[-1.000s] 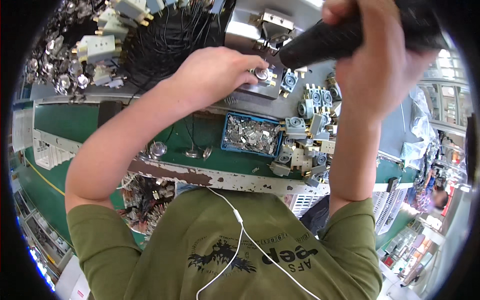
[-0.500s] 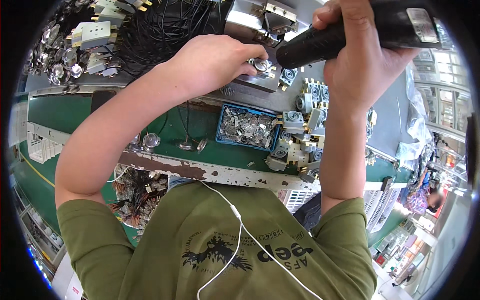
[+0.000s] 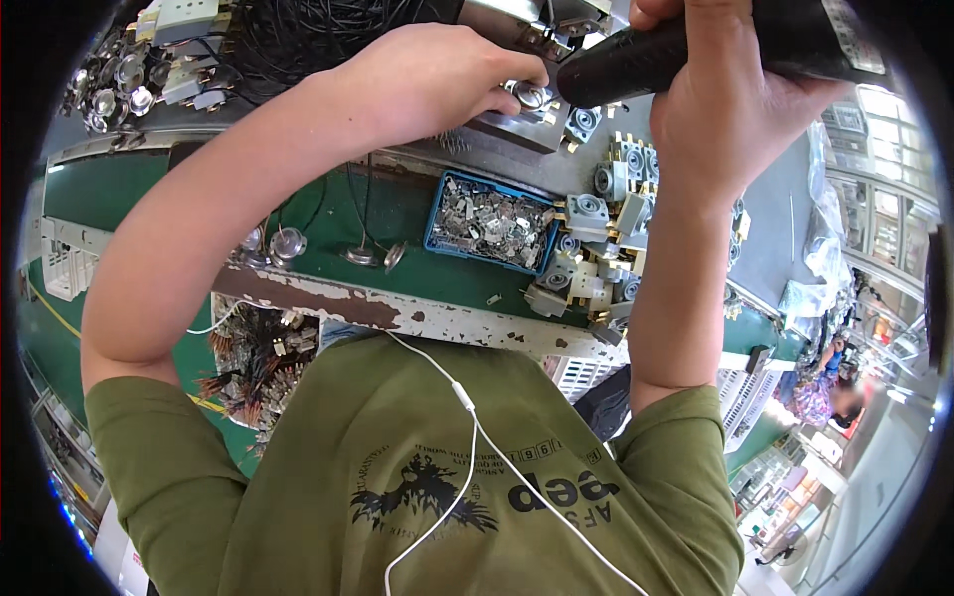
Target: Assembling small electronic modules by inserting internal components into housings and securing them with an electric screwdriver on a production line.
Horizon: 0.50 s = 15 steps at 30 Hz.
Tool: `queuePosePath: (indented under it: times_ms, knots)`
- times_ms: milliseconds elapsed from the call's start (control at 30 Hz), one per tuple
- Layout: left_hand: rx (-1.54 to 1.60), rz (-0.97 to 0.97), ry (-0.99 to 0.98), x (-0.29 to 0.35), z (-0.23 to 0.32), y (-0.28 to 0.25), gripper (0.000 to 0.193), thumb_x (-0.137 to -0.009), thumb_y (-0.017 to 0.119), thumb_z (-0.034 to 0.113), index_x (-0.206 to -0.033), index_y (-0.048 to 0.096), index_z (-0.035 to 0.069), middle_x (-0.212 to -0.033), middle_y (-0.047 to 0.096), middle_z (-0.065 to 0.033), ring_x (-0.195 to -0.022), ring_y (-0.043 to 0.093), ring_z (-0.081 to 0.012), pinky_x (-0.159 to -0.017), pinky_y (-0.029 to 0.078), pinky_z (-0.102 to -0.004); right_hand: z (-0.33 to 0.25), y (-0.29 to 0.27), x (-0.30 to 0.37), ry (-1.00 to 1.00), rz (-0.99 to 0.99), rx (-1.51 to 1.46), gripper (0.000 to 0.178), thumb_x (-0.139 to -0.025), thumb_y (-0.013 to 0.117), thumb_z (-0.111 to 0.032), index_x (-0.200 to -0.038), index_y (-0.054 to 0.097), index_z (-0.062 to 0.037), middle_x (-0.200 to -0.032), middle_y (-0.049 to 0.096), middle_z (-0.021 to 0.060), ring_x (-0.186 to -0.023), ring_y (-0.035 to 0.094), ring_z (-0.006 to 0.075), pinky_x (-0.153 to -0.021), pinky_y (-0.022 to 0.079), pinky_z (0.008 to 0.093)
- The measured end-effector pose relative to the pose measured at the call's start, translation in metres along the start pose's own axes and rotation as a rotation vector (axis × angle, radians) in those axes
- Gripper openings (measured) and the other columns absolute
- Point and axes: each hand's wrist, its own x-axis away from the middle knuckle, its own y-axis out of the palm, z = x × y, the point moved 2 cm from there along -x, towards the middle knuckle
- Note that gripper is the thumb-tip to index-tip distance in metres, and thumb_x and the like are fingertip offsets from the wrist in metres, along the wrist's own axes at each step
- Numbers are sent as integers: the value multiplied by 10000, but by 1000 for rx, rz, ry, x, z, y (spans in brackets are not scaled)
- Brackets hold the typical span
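At the far middle of the bench, my left hand (image 3: 427,84) pinches a small round metal-capped part (image 3: 529,95) between thumb and forefinger. That part rests on a steel block (image 3: 537,131). My right hand (image 3: 725,109) is wrapped round a thick black cylinder (image 3: 626,68) with a pale label, whose blunt end points left, close beside the capped part. Whether the two touch is hard to tell. A grey-white square part with a round centre (image 3: 583,121) sits just right of the block.
A blue tray (image 3: 432,226) of small metal pieces stands nearer me. Several similar square parts (image 3: 588,209) are heaped right of it. Black cables (image 3: 298,50) and round metal caps (image 3: 129,74) lie far left. The bench's worn front edge (image 3: 397,316) runs before me.
The whole view has shifted, so the bench sits slightly higher in the picture. Both hands keep their grips, the left on the capped part and the right on the black cylinder.
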Motion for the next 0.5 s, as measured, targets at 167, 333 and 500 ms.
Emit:
queuePosePath:
  times_ms: [167,333,500]
  knots:
    - [16,-2,-5,3,-2,5,319,-942,676,256,-1249,647,173,-944,733,-103,-967,700,-318,-817,550,-453,2,2,3,-95,-81,-72,223,-913,800,-84,-1025,634,13,-718,668,48,-570,636,104,-519,501,229]
    - [36,-84,98,2,6,-14,289,-1000,612,290,-1224,598,108,-910,707,-175,-897,688,-401,-771,532,-505,1,1,3,-77,-91,-17,234,-913,801,-89,-1032,630,18,-740,679,53,-585,646,106,-527,516,235]
    - [-25,-98,70,3,6,-12,283,-993,623,283,-1213,622,105,-874,701,-167,-861,693,-383,-750,538,-496,4,9,3,-114,-99,-114,163,-961,741,-93,-1069,685,15,-823,707,54,-612,646,102,-545,523,242]
